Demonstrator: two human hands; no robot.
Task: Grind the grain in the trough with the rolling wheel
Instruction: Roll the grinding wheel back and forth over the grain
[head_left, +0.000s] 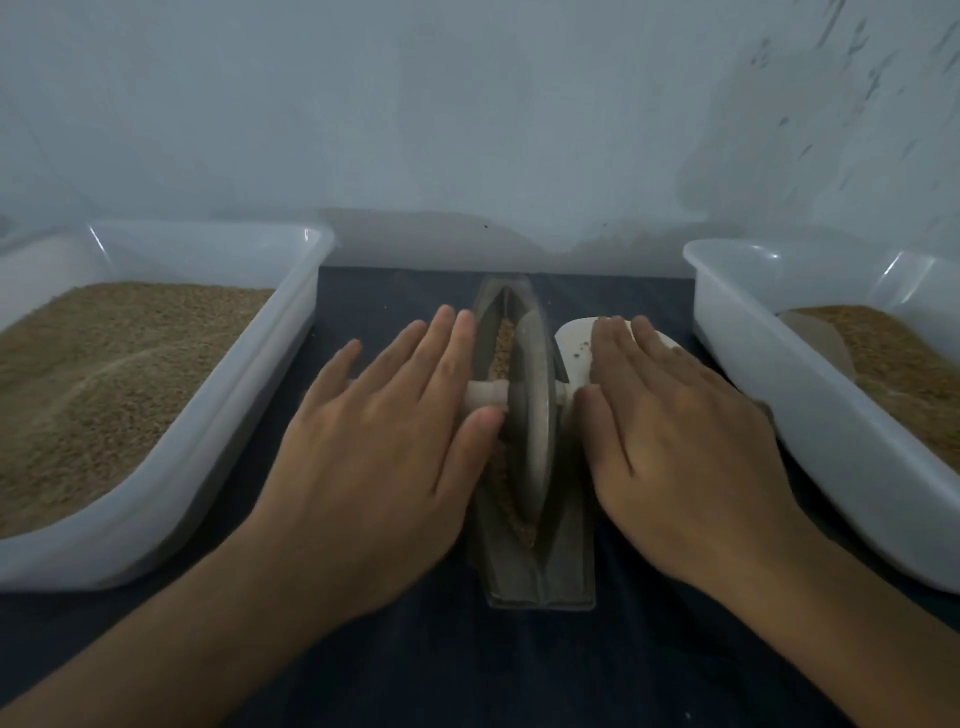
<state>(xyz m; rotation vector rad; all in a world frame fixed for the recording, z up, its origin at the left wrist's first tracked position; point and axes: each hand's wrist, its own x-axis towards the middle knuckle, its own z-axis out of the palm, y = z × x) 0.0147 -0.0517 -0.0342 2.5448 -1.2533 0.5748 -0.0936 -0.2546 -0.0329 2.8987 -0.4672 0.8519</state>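
A narrow grey boat-shaped trough (540, 582) lies lengthwise on the dark cloth in front of me. Brown grain (503, 348) fills its groove. A grey disc wheel (531, 415) stands on edge in the trough on a pale axle (485, 393) that sticks out both sides. My left hand (384, 447) lies flat, fingers straight, pressing on the left end of the axle. My right hand (675, 447) lies flat with straight fingers on the right end of the axle, which it hides.
A white tub (218, 415) of brown grain sits at the left. A second white tub (748, 364) with grain and a scoop sits at the right. A white scoop (574, 338) lies under my right fingers. A wall stands close behind.
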